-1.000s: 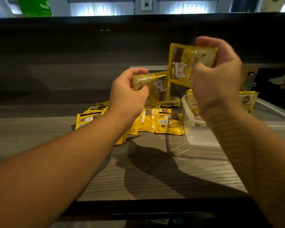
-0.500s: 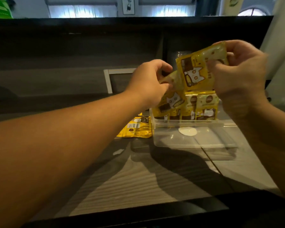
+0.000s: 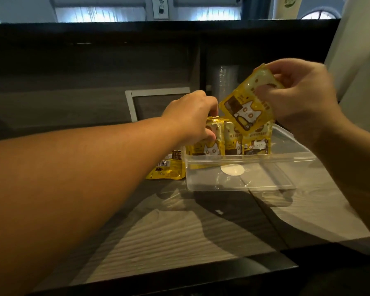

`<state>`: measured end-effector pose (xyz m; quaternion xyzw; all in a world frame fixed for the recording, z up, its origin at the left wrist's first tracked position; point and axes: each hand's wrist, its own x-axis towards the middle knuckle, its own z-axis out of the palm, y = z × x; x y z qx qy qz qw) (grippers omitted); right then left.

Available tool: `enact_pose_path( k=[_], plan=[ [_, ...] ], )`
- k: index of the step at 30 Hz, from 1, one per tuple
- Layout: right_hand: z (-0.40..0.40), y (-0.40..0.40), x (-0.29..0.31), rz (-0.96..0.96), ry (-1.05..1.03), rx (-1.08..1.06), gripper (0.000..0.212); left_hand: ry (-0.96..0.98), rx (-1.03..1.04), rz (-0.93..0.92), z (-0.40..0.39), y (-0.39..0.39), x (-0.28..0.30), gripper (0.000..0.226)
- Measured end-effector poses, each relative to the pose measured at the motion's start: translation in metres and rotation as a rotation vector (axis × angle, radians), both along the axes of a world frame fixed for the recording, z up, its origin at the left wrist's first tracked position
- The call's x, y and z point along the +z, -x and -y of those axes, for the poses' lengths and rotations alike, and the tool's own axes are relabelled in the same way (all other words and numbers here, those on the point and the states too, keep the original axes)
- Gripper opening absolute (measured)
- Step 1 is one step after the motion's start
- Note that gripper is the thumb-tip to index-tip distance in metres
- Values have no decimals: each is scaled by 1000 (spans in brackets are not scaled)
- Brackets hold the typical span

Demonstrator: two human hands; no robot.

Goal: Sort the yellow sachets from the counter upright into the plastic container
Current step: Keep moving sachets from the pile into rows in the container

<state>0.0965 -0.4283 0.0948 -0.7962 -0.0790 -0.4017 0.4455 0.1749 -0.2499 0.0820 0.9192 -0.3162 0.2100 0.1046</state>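
Note:
A clear plastic container [image 3: 265, 184] sits on the wooden counter, with several yellow sachets [image 3: 254, 144] standing upright along its far wall. My left hand [image 3: 192, 116] grips the top of a yellow sachet [image 3: 209, 146] standing upright at the container's far left corner. My right hand [image 3: 301, 92] holds another yellow sachet [image 3: 246, 105], tilted, in the air above the standing ones. More yellow sachets [image 3: 167, 169] lie flat on the counter just left of the container, partly hidden by my left arm.
The grey wood counter [image 3: 158, 236] ends in a dark front edge near me. A dark raised back panel [image 3: 94, 67] runs behind the container. A stack of clear cups [image 3: 225, 82] stands in a recess behind. A white wall [image 3: 359, 50] rises at right.
My left hand has lowered its sachet from mid-air down into the container's left corner. My right hand's sachet has tilted and stays above. The view has shifted right toward the container.

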Motion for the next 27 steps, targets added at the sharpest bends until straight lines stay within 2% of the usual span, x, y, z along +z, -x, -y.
enact_pose_path(
  k=[2, 5, 10, 14, 20, 27],
  plan=[
    [3, 0, 4, -39, 47, -13, 28, -1, -6, -37, -2, 0, 0, 51],
    [5, -3, 7, -141, 281, -46, 31, 2, -18, -101, -4, 0, 1, 53],
    [-5, -16, 8, -274, 694, -69, 29, -88, -25, -247, -8, 2, 4, 83],
    [-15, -31, 1, -313, 890, -117, 24, -99, 10, -272, -6, -3, 3, 85],
    [-23, -46, -7, -317, 1013, -195, 28, -82, 26, -283, 1, -10, -2, 77],
    [-27, -50, -10, -379, 1069, -173, 36, 23, 23, -343, 1, -11, -7, 80]
  ],
)
